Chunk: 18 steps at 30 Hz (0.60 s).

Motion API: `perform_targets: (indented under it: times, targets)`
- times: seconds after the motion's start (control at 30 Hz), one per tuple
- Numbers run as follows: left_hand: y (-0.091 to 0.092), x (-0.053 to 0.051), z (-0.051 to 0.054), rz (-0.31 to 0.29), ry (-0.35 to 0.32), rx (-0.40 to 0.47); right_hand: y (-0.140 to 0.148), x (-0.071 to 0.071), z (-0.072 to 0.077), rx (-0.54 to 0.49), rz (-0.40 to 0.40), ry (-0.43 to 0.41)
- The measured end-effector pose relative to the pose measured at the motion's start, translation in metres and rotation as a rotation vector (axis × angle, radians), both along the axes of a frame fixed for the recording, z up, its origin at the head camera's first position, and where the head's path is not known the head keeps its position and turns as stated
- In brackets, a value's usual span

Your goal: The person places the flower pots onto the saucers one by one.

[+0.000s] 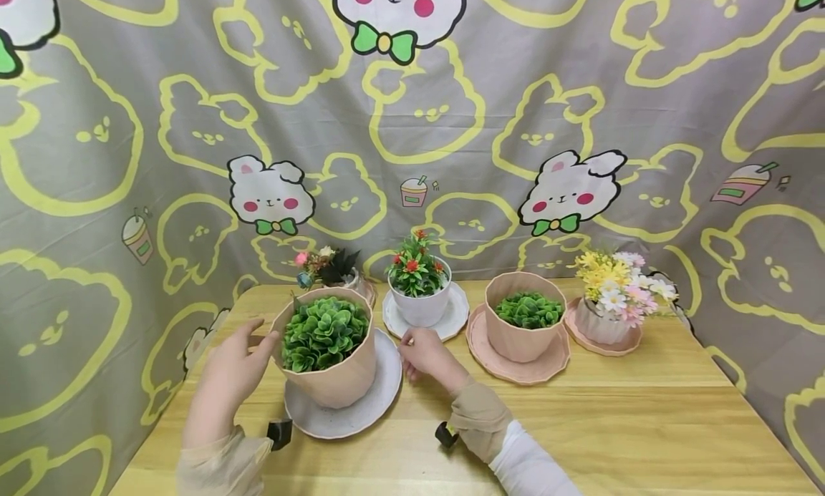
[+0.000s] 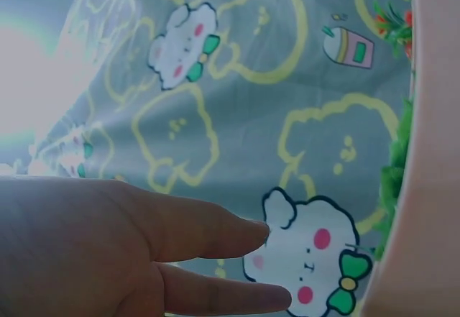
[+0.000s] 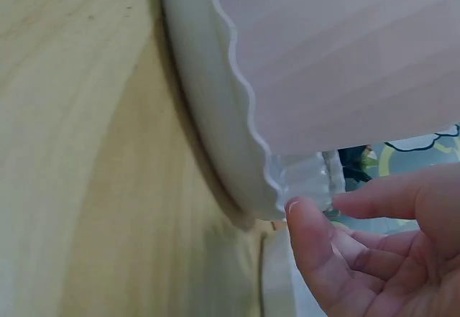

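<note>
A large peach pot [image 1: 344, 385] with a leafy green plant [image 1: 325, 333] stands on a grey scalloped saucer [image 1: 389, 378] at the left of the table. Beside the pot's left wall is my left hand [image 1: 233, 363]; in the left wrist view its fingers [image 2: 208, 227] are extended, with a gap between them and the pot. My right hand [image 1: 425, 356] is at the saucer's right edge. Seen from the right wrist, its thumb [image 3: 309, 234] and forefinger stand apart close to the saucer's wavy rim [image 3: 248, 108]; whether the thumb touches the rim I cannot tell.
Behind are a white pot [image 1: 422, 310] of red flowers on a white saucer [image 1: 459, 317] and a small flower arrangement [image 1: 329, 267]. To the right stand another peach pot [image 1: 522, 344] on a pink saucer [image 1: 480, 346] and a pot of yellow, white and pink flowers [image 1: 606, 328]. A patterned curtain [image 1: 438, 138] encloses the table.
</note>
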<state>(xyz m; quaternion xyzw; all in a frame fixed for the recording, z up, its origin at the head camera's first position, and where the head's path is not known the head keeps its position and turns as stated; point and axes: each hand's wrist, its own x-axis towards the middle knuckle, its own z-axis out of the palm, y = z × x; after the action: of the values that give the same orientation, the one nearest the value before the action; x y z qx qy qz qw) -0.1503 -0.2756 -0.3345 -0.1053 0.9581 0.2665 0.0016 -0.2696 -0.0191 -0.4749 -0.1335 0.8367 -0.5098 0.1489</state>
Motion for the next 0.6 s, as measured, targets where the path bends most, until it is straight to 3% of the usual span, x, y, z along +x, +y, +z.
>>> perform_targets:
  times: [0.43, 0.6]
  targets:
    - [0.015, 0.007, 0.003, 0.004, 0.047, -0.014, 0.012, -0.001, 0.018, -0.021, -0.046, 0.022]
    - [0.023, 0.01, 0.004, -0.003, 0.115, -0.005, 0.019, 0.0, 0.026, -0.035, -0.049, 0.022]
